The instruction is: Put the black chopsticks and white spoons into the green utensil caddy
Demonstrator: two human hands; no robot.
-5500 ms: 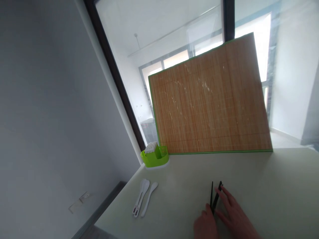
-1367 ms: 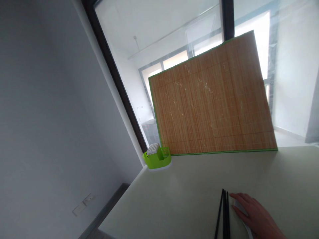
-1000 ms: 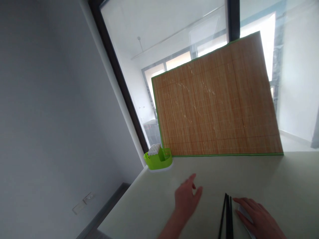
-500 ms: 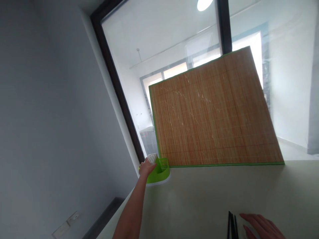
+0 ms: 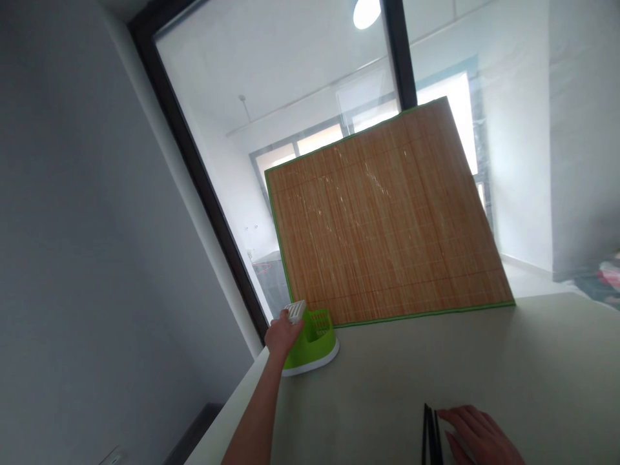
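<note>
At the far left corner of the table stands a bright green utensil holder [image 5: 312, 345] with a white base, a green mesh compartment and a white slotted part [image 5: 295, 311]. My left hand [image 5: 283, 332] reaches out to it, fingers closed around its left side by the slotted part; some fingertips are hidden. Near the table's front edge lie thin black sticks [image 5: 431, 436], like chopsticks, running away from me. Just right of them is my right hand [image 5: 477, 433], fingers bent and thumb apart, with the fingertips beside or touching the sticks; nothing shows in its grasp.
A bamboo mat [image 5: 387, 219] with green edging leans upright against the glass at the back of the pale table [image 5: 378, 381]. The dark window frame [image 5: 194, 174] and a grey wall [image 5: 97, 258] rise to the left.
The view has swung to the right. The utensil holder has come slightly nearer with my left hand on it. My right hand has moved left, closer to the black sticks.
</note>
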